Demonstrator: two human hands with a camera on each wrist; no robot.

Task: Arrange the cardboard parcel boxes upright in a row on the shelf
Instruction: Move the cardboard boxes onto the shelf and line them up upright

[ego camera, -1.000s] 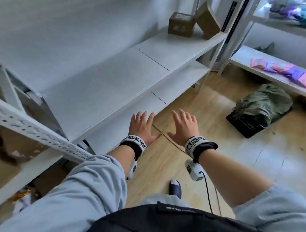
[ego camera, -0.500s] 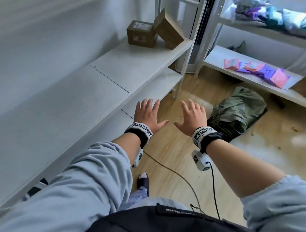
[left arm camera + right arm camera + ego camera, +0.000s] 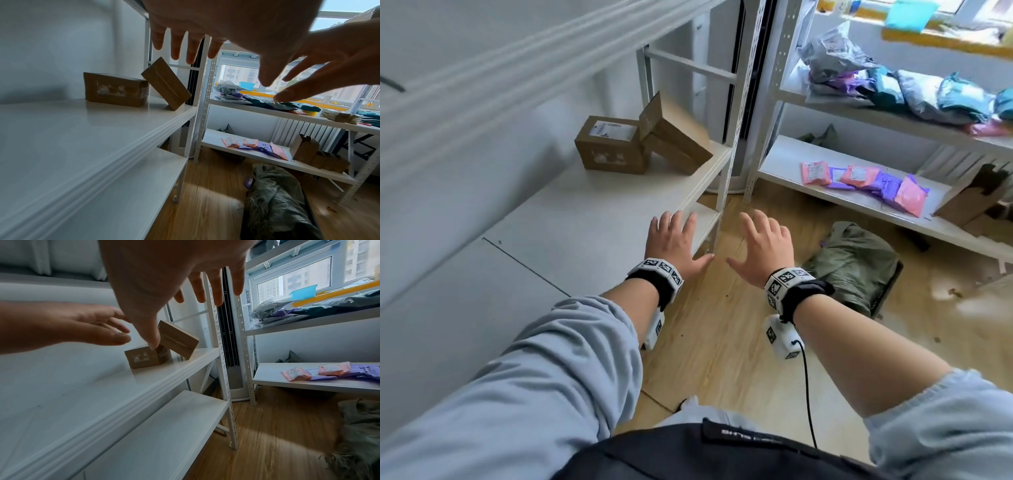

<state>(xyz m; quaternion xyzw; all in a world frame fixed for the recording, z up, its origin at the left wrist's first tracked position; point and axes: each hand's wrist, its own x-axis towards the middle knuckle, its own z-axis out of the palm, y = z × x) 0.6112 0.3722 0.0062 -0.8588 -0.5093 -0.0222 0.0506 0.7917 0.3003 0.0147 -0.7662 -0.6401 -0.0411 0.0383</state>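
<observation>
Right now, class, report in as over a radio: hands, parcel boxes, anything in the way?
Left hand and right hand open, holding nothing. Labelled box flat on shelf; second box tilted against it. Nothing between hands and boxes.

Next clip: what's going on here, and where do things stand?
A person reaches both empty, open hands, the left hand and the right hand, toward two brown cardboard parcel boxes at the far end of a white metal shelf. The labelled cardboard box sits flat; the plain cardboard box leans tilted against it. Neither box is touched yet.
</observation>
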